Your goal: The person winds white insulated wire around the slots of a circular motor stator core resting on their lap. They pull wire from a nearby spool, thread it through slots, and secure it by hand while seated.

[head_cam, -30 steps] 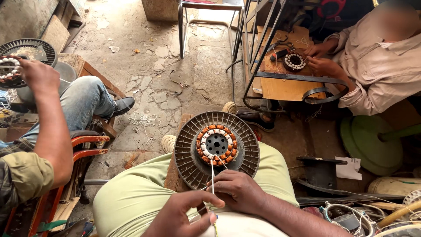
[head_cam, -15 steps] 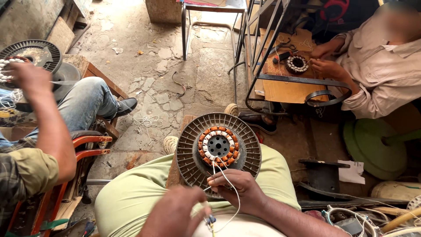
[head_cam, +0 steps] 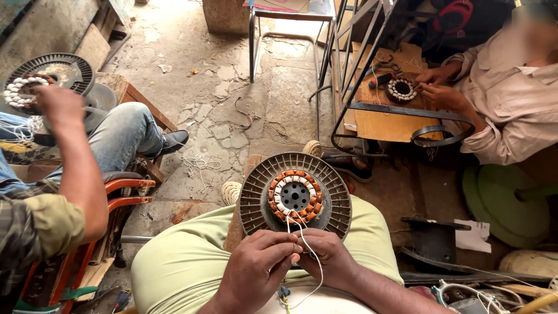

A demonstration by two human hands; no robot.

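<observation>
Both hands have closed in together since a moment ago, and the white thread that stood up straight a second back now hangs in a slack loop! Left hand [head_cam: 256,268] sits at about seven o'clock from the fan motor stator [head_cam: 295,197], fingers bunched together and pinching the white thread [head_cam: 317,268] right where it comes off the winding. Right hand [head_cam: 328,256] is tucked just beside it at five o'clock from the stator, touching the lower rim of the finned grey housing [head_cam: 258,195], fingers curled in; whether they actually clamp the thread I cannot tell from this angle. The stator itself rests on the person's lap, on the pale green trousers [head_cam: 186,261], copper coils ringed in orange and white around the dark hub. That slack loop drooping toward six o'clock reads, to my eye, like a pull just finished and a fresh pass of lacing being set up at the near edge of the coils. Over at nine o'clock, a co-worker's hand [head_cam: 58,104] is raised against another finned housing [head_cam: 55,70] with its own white-laced winding. At two o'clock, a second co-worker's hands [head_cam: 439,87] work a smaller stator [head_cam: 401,89] on a board in a metal frame [head_cam: 401,110]. Loose thread scraps [head_cam: 200,163] lie on the cracked concrete floor [head_cam: 232,87] between them all.
</observation>
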